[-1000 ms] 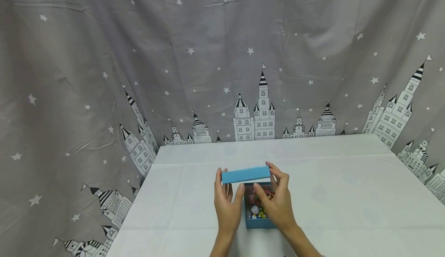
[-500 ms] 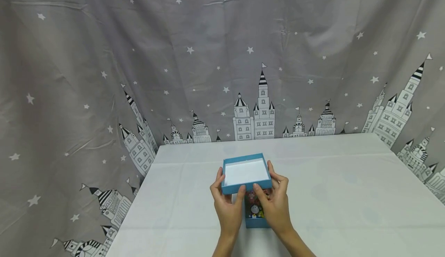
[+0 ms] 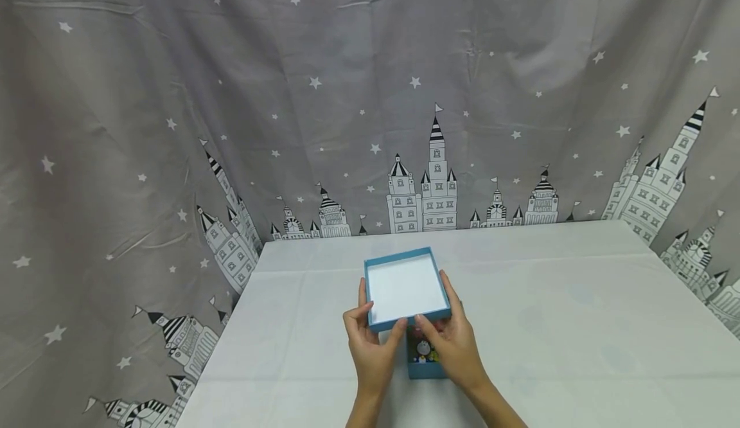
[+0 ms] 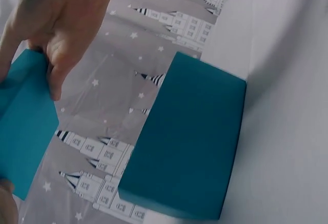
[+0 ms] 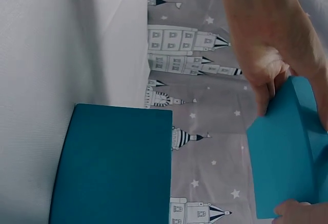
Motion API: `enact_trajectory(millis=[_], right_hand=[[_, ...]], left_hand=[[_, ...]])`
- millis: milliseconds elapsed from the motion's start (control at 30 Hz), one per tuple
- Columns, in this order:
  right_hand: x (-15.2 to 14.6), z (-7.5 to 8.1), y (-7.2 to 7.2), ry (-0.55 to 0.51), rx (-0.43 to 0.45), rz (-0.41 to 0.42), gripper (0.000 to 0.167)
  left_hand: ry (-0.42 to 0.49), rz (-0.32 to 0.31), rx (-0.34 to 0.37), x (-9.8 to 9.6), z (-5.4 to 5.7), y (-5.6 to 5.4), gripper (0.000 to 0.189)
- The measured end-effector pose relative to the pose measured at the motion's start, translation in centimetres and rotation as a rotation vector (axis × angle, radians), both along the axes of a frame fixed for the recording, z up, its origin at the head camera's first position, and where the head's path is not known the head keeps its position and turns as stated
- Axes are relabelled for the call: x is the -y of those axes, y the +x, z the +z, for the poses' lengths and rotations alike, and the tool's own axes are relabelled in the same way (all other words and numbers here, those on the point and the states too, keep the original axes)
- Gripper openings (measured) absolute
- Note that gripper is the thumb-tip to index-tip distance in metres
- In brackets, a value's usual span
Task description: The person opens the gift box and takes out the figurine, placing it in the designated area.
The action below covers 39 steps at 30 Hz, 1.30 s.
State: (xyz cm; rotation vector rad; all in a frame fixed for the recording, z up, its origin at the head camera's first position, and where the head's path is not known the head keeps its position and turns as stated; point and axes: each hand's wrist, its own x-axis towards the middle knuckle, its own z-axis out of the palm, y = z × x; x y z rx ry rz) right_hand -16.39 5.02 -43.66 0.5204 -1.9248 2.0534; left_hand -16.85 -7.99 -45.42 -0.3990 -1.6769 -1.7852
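Observation:
A blue box lid (image 3: 407,288) with a white inside is held up by both hands, tilted so its inside shows in the head view. My left hand (image 3: 370,354) grips its left side and near edge, thumb on the near rim. With the thumb on that same rim, my right hand (image 3: 459,351) grips the right side. Below the lid stands the matching blue box (image 3: 426,370), partly hidden by lid and right hand. Small colourful cartoon figures (image 3: 424,349) lie inside it. The wrist views show the lid (image 4: 28,126) beyond the box's plain outer side (image 5: 115,167).
The box stands on a table with a white cloth (image 3: 566,325). Behind the table hangs a grey curtain (image 3: 347,126) printed with castles and stars, which also runs down the left side.
The lid has tipped back, from showing only its narrow side to showing its whole white inside. Both hands have turned with it; the lid covers more of the box in view.

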Motion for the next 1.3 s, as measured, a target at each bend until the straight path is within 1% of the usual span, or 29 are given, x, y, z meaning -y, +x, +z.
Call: enact_trajectory(millis=[100, 233, 333, 400, 467, 533, 667, 833, 933, 1000, 1100, 1200, 1300], right_hand=[[0.1, -0.2, 0.0, 0.041, -0.002, -0.004, 0.079], [0.5, -0.7, -0.1, 0.08, -0.034, -0.019, 0.078], [1.1, -1.1, -0.2, 0.099, -0.054, -0.037, 0.077], [1.5, -1.4, -0.2, 0.089, -0.046, -0.032, 0.077], [2.0, -1.6, -0.1, 0.077, -0.021, -0.024, 0.078], [2.6, -1.9, -0.1, 0.061, 0.012, -0.012, 0.079], [3.7, -2.3, 0.1, 0.102, 0.039, -0.032, 0.08], [5.2, -3.0, 0.2, 0.142, 0.027, -0.014, 0.077], [5.9, -3.4, 0.4, 0.173, 0.038, 0.004, 0.075], [6.4, -3.9, 0.5, 0.192, 0.057, 0.028, 0.074], [6.9, -4.7, 0.6, 0.217, 0.089, 0.068, 0.074], [7.4, -5.4, 0.7, 0.224, 0.118, 0.1, 0.073], [7.7, -6.0, 0.7, 0.216, 0.137, 0.11, 0.072]], left_hand=[[-0.011, -0.01, 0.011, 0.5, -0.2, 0.2, 0.053], [-0.013, -0.026, 0.04, 1.3, -0.4, 0.5, 0.056], [-0.037, -0.01, 0.061, 2.0, -0.5, 0.6, 0.066], [-0.059, 0.002, 0.072, 2.6, -0.6, 0.6, 0.077], [-0.092, 0.022, 0.077, 3.2, -0.6, 0.6, 0.086], [-0.103, 0.026, 0.087, 3.9, -0.7, 0.7, 0.091], [-0.104, 0.031, 0.115, 5.3, -0.9, 0.8, 0.093], [-0.112, 0.03, 0.151, 7.5, -1.3, 1.0, 0.093], [-0.095, 0.002, 0.213, 9.1, -2.0, 0.8, 0.09], [-0.072, -0.016, 0.277, 10.2, -2.6, 0.6, 0.089], [-0.065, -0.031, 0.376, 11.6, -3.5, 0.2, 0.087], [-0.087, -0.038, 0.447, 12.5, -4.1, 0.0, 0.086], [-0.108, -0.056, 0.491, 12.9, -4.6, -0.2, 0.085]])
